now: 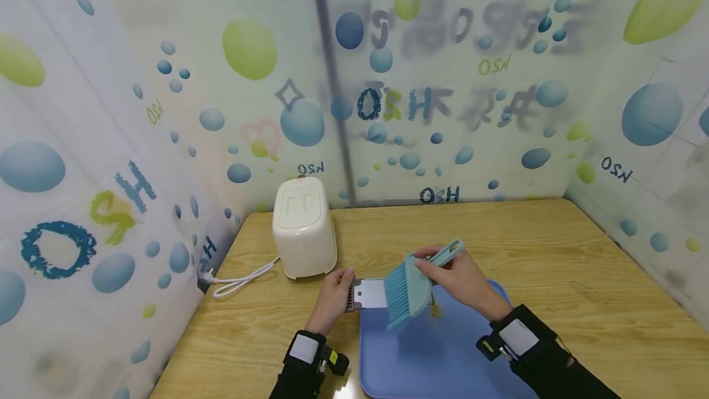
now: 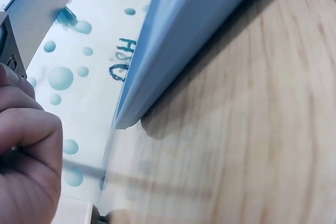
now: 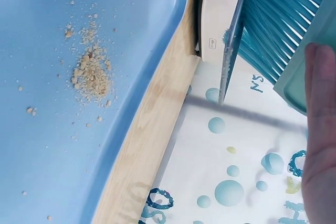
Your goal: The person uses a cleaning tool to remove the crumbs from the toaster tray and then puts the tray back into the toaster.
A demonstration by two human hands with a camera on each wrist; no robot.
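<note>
Past black fabric sleeves (image 1: 570,374), the blue rectangular plastic tray (image 1: 421,368), likely catching tan crumbs (image 3: 93,77), lies below a flat silvery plate (image 1: 370,294) clamped in the left hand (image 1: 331,302), seemingly steadied for the teal plastic brush (image 1: 412,291) pinched above the tray by the right hand (image 1: 465,279), a boxy cream appliance (image 1: 304,233) beyond.

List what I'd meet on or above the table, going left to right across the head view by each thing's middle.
White cord → cream appliance → left hand → metal plate → teal brush → right hand.
</note>
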